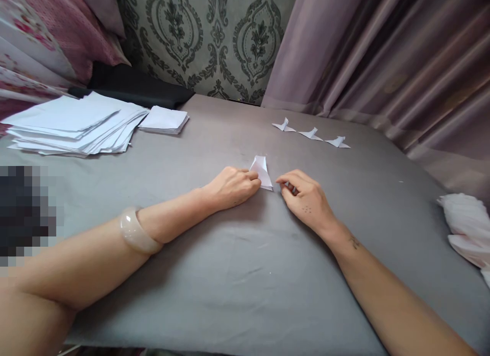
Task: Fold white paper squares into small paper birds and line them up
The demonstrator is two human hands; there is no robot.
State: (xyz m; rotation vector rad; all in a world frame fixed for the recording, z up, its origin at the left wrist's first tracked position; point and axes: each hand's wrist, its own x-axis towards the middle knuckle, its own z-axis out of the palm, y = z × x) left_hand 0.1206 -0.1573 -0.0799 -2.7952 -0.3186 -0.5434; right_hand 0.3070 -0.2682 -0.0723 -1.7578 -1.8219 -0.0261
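Near the middle of the grey cloth surface, my left hand [235, 186] pinches a small folded piece of white paper [262, 169] at its left edge. The paper narrows toward its far end and shows several creased layers along its near edge. Just to its right, my right hand [304, 195] hovers with thumb and forefinger curled close together, apart from the paper. I cannot make out anything between those fingertips. A pale bangle [138, 232] circles my left forearm.
Three small folded paper figures [314, 134] stand in a row at the back right. At the back left lie a big stack of white sheets [76, 123] and a smaller stack of paper squares [164, 120]. Crumpled white cloth [467, 228] sits at the right edge. Purple curtains [363, 49] hang behind.
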